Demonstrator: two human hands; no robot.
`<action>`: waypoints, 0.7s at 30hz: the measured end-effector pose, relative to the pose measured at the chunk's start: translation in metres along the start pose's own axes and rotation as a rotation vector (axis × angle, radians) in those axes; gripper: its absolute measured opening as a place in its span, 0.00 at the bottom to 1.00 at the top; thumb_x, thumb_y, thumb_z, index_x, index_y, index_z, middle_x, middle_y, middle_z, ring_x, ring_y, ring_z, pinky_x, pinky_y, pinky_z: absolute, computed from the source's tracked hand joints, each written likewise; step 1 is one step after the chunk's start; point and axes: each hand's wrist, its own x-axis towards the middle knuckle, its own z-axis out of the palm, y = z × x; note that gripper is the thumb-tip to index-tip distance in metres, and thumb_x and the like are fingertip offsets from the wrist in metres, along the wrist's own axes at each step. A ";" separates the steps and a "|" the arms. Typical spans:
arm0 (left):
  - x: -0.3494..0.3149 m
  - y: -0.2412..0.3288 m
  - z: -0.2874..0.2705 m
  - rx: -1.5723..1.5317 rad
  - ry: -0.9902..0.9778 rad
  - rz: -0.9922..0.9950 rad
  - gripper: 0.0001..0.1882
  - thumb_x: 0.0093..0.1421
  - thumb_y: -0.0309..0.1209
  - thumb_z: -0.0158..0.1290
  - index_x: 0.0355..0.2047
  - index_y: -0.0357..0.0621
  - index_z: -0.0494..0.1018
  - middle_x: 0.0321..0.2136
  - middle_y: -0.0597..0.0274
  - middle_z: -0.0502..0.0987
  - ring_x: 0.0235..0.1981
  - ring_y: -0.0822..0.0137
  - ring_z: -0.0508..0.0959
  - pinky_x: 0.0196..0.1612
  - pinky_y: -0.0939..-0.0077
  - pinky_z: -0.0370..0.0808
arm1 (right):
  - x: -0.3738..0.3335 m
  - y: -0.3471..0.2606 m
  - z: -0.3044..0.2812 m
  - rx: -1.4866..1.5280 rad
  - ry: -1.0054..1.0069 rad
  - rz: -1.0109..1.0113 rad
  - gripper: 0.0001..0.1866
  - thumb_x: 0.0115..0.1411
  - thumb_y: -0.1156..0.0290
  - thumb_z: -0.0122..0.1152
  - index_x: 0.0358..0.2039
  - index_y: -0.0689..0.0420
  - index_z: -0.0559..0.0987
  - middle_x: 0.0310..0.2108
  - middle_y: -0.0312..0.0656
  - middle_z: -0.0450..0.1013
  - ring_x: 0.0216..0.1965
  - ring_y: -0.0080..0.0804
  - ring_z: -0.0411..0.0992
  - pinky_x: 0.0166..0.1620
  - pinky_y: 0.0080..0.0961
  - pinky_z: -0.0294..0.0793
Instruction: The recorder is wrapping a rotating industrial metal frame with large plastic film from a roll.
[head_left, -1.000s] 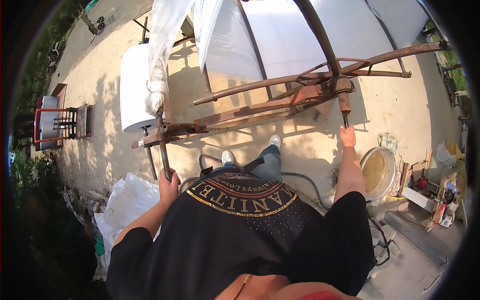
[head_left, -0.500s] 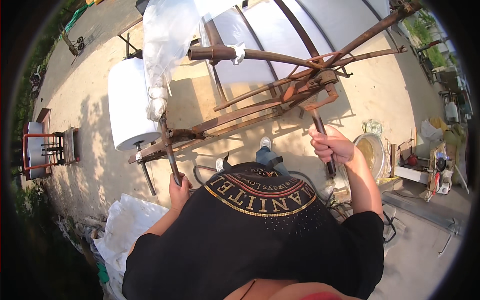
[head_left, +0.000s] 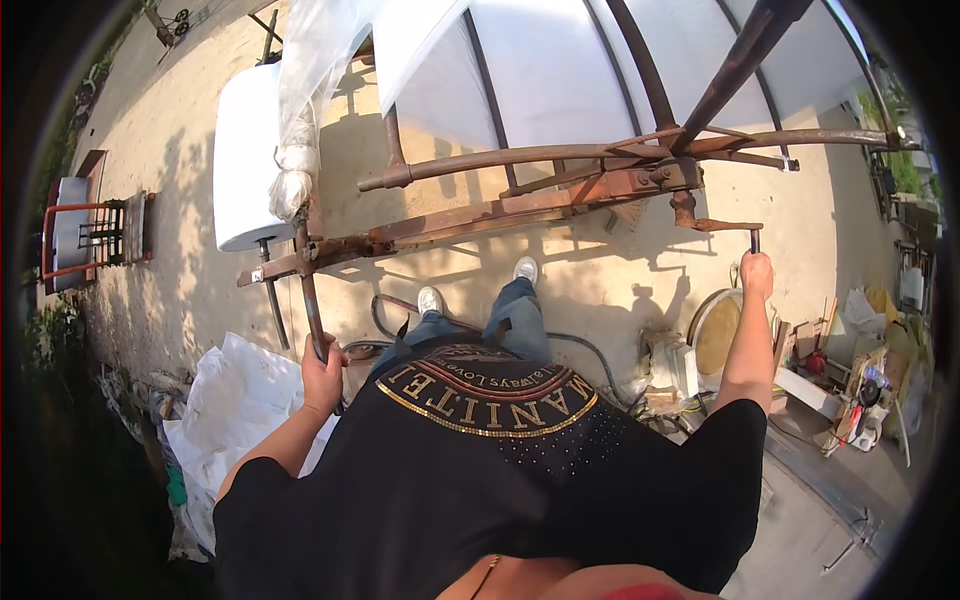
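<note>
The right hand (head_left: 757, 273) has swung out and up since half a second ago: then it gripped a rusty bar close in front of the chest, now the arm is stretched far to the right and the fingers are clenched around the lower end of a thin dark crank handle (head_left: 754, 240) hanging from the right end of the rusty metal frame (head_left: 520, 205). The frame itself sits higher and farther off in view than before. The left hand (head_left: 322, 375) has kept its place, fist closed around the lower end of a rusty upright rod (head_left: 310, 310) that drops from the frame's left end.

The frame runs across in front of the person, its long bars slanting up to the right over sandy ground (head_left: 180, 150). Above it a sheet of white plastic film (head_left: 560, 70) stretches over curved ribs, and a bunched, tied end of film (head_left: 292, 175) hangs beside the frame's left end. A white roll (head_left: 240, 160) stands just behind that. Crumpled white sheeting (head_left: 235, 400) lies on the ground near the left hand. A black hose (head_left: 385, 310) loops past the grey shoes (head_left: 478, 285). A round pale basin (head_left: 718, 335) sits beneath the right arm, with tools and clutter (head_left: 860, 390) beyond it.
</note>
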 end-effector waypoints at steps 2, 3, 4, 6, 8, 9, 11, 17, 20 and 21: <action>-0.002 -0.003 0.000 0.048 0.050 -0.018 0.04 0.57 0.24 0.43 0.33 0.38 0.61 0.17 0.62 0.67 0.20 0.72 0.70 0.26 0.78 0.68 | -0.011 -0.027 0.060 0.135 -0.156 0.051 0.22 0.52 0.59 0.43 0.40 0.60 0.77 0.43 0.53 0.70 0.47 0.48 0.68 0.48 0.39 0.67; -0.001 -0.003 0.000 0.065 0.046 0.002 0.04 0.57 0.24 0.43 0.32 0.38 0.61 0.17 0.62 0.67 0.19 0.72 0.70 0.26 0.78 0.68 | -0.014 -0.035 0.099 0.156 -0.218 0.074 0.22 0.51 0.61 0.42 0.39 0.61 0.77 0.43 0.52 0.71 0.47 0.47 0.69 0.48 0.39 0.67; -0.002 -0.004 0.000 0.083 0.045 0.019 0.04 0.57 0.25 0.43 0.32 0.38 0.61 0.17 0.62 0.67 0.19 0.72 0.70 0.26 0.78 0.68 | -0.031 -0.049 0.127 0.141 -0.269 0.000 0.22 0.51 0.62 0.42 0.39 0.62 0.76 0.42 0.52 0.71 0.46 0.46 0.70 0.47 0.38 0.68; 0.011 0.008 0.007 0.037 -0.013 0.045 0.05 0.57 0.25 0.44 0.32 0.38 0.62 0.17 0.62 0.67 0.20 0.72 0.70 0.26 0.78 0.68 | -0.040 -0.029 0.224 0.299 -0.310 -0.210 0.22 0.50 0.60 0.44 0.32 0.66 0.76 0.31 0.57 0.73 0.36 0.51 0.72 0.39 0.36 0.69; 0.008 0.008 0.006 0.032 -0.010 0.056 0.05 0.57 0.26 0.44 0.32 0.38 0.62 0.18 0.63 0.67 0.21 0.73 0.70 0.27 0.78 0.68 | -0.097 -0.072 0.253 0.548 -0.622 -0.146 0.15 0.52 0.60 0.56 0.21 0.61 0.71 0.10 0.37 0.62 0.13 0.28 0.62 0.18 0.26 0.61; -0.005 0.002 0.000 0.035 0.037 0.015 0.05 0.57 0.26 0.44 0.32 0.39 0.62 0.18 0.63 0.67 0.21 0.73 0.70 0.27 0.78 0.68 | -0.168 -0.116 0.181 0.720 -0.849 -0.019 0.13 0.53 0.63 0.57 0.20 0.53 0.66 0.10 0.28 0.56 0.10 0.18 0.54 0.14 0.20 0.53; -0.001 0.000 0.001 -0.027 -0.007 0.020 0.05 0.58 0.26 0.45 0.33 0.39 0.62 0.20 0.63 0.67 0.21 0.74 0.69 0.26 0.78 0.68 | -0.217 -0.116 0.144 0.938 -1.038 -0.210 0.12 0.55 0.66 0.55 0.20 0.49 0.63 0.11 0.25 0.54 0.10 0.15 0.51 0.13 0.18 0.51; 0.011 -0.011 0.005 -0.185 -0.094 0.050 0.05 0.58 0.26 0.45 0.34 0.40 0.62 0.19 0.64 0.67 0.21 0.73 0.69 0.26 0.79 0.68 | -0.281 -0.091 -0.040 1.165 -1.449 -0.274 0.09 0.60 0.65 0.51 0.28 0.52 0.64 0.12 0.27 0.52 0.11 0.12 0.50 0.14 0.11 0.50; 0.008 -0.017 0.003 -0.216 -0.088 0.051 0.05 0.58 0.26 0.44 0.34 0.40 0.61 0.19 0.64 0.67 0.20 0.74 0.69 0.25 0.79 0.68 | -0.264 -0.061 -0.121 1.192 -1.238 -0.326 0.10 0.59 0.61 0.52 0.31 0.51 0.64 0.12 0.25 0.52 0.08 0.11 0.47 0.10 0.10 0.45; 0.007 -0.016 0.002 -0.213 -0.077 0.044 0.05 0.58 0.26 0.44 0.34 0.40 0.61 0.19 0.64 0.67 0.20 0.74 0.69 0.25 0.79 0.68 | -0.249 -0.051 -0.144 1.108 -1.047 -0.322 0.11 0.59 0.61 0.53 0.32 0.52 0.65 0.10 0.24 0.52 0.07 0.11 0.47 0.09 0.11 0.45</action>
